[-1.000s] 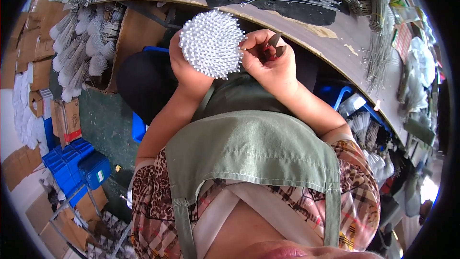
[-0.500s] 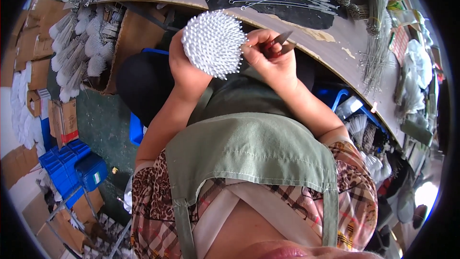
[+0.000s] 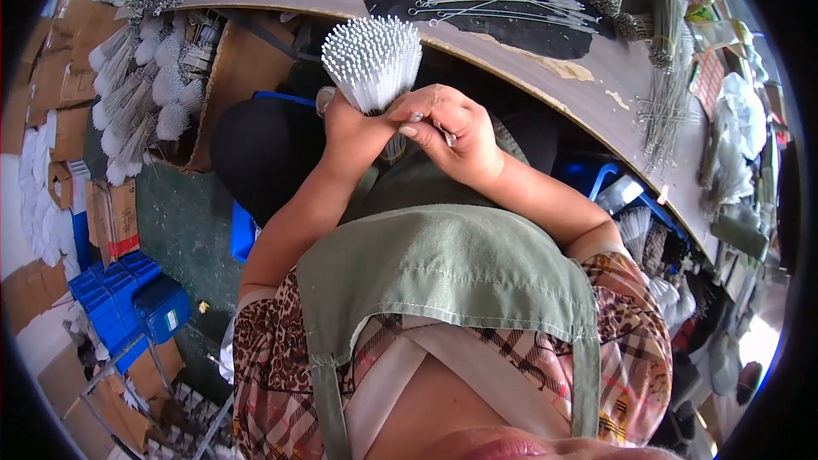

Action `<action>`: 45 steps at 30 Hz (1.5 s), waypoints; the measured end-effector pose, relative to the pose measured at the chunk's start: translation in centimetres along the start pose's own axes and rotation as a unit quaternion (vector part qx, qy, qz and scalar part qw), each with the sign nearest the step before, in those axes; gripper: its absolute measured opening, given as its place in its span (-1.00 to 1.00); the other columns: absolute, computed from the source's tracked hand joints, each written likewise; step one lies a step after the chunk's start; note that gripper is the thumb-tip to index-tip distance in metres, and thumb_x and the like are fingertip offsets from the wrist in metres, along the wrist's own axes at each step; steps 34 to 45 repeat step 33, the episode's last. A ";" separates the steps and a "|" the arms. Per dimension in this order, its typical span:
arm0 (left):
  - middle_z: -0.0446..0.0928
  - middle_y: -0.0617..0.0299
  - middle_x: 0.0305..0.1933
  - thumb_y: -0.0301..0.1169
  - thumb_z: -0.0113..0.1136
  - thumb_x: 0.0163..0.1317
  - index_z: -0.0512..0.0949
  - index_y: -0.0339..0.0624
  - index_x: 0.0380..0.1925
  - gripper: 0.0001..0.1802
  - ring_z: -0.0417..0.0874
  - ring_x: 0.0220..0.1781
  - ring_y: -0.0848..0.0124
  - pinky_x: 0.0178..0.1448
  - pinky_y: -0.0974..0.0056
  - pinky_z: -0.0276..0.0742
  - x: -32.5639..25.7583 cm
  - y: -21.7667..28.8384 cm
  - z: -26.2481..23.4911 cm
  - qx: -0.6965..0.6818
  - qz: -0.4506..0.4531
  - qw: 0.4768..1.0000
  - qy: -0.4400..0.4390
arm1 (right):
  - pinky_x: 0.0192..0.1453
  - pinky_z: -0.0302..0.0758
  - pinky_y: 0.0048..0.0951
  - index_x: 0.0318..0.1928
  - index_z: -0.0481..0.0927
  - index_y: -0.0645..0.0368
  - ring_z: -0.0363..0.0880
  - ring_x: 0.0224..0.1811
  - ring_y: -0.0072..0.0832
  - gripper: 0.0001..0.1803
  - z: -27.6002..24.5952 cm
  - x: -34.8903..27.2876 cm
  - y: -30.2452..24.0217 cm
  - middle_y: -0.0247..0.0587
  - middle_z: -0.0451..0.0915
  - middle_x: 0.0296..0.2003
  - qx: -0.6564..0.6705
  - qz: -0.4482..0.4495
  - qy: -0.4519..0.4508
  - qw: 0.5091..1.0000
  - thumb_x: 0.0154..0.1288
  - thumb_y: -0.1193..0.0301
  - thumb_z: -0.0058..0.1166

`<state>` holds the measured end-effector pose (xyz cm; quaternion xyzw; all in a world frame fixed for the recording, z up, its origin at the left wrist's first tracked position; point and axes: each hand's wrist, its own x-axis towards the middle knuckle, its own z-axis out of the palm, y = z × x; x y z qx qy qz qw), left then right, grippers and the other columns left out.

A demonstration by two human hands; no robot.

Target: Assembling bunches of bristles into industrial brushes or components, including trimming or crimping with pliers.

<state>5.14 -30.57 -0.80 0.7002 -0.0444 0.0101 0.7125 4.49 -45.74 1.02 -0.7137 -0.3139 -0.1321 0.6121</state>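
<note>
Head view, looking down: the left hand (image 3: 354, 123) has its grip clamped around the lower end of a bundle of white sticks (image 3: 372, 60), whose tips fan out above the grip into a rounded brush-like head. Just right of that grip, the right hand (image 3: 447, 132) presses against the same bundle, its fingers (image 3: 417, 119) curled together on the stems and on a thin metal piece pinched between them. Beyond the grip lies the counter (image 3: 545, 60), with loose wire stems (image 3: 503, 0) on a dark mat. Left of the grip, well apart, more white stick bundles (image 3: 141, 94) lie in a cardboard box. Below the grip hangs a green apron (image 3: 443, 281).
</note>
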 end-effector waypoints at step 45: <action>0.54 0.14 -0.05 -0.52 0.45 -0.16 0.53 -0.23 -0.07 -0.46 0.52 0.00 0.40 0.18 0.23 0.36 0.1 -2.2 -0.4 0.116 0.123 0.985 -0.027 | -0.61 0.23 -0.68 -0.12 0.53 0.09 0.38 -0.67 -0.68 -0.70 -28.1 2.9 1.7 -0.35 0.56 -0.58 -0.065 0.290 0.237 0.925 0.37 0.14 -0.03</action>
